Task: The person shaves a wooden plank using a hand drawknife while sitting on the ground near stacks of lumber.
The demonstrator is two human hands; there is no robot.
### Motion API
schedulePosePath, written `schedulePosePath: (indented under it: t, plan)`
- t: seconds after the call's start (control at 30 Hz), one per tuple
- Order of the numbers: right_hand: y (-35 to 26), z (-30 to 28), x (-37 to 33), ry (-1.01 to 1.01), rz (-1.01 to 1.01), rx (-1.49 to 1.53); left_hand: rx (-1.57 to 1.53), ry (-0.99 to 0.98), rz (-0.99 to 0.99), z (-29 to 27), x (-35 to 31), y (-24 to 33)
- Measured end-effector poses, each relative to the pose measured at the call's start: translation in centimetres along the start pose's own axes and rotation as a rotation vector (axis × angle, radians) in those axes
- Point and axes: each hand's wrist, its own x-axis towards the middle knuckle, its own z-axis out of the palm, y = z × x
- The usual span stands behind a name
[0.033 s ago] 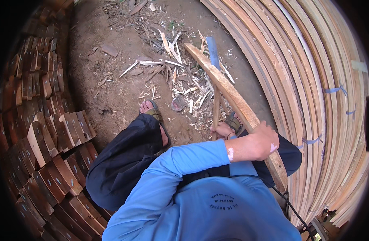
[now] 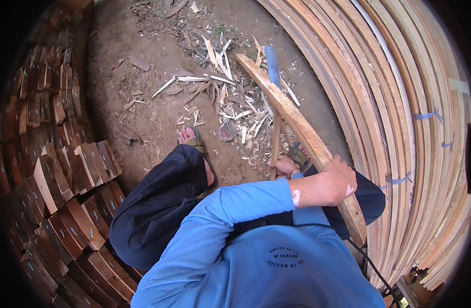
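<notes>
Left grip (image 2: pixel 338 179) clasping plank (image 2: pixel 299 123) toward near end; right grip (image 2: pixel 284 165) wrapping stick (image 2: pixel 276 136), left of plank; chips (image 2: pixel 243 114) lying far on ground (image 2: pixel 117 87).

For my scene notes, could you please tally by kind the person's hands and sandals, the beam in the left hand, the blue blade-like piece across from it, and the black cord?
Hands: 2 (left hand, right hand)
Sandals: 2 (left sandal, right sandal)
Beam: 1
Blue blade-like piece: 1
Black cord: 1
Total: 7
</notes>
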Motion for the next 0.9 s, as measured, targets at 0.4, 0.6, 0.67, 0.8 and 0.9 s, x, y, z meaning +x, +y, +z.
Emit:
schedulePosePath:
  t: [0.4,0.6,0.67,0.8,0.9]
  plan:
    - [1.2,-0.1,-0.1,-0.030,0.011,0.267,-0.003,0.287,0.070,1.3,2.8,-1.2]
    - [-0.2,-1.8,-3.8,-0.039,-0.212,0.374,-0.041,1.230,0.083,-0.2,6.1,-4.2]
    - [1.1,-3.3,-3.3,0.186,-0.421,0.302,-0.107,1.105,0.042,-3.4,6.8,-5.4]
    - [-5.1,-5.4,-5.8,0.748,-0.732,0.238,-0.175,0.906,0.053,-10.5,6.5,-7.8]
    - [-15.5,-7.2,-10.2,0.899,-1.025,0.265,-0.036,1.200,0.019,-14.3,4.5,-10.4]
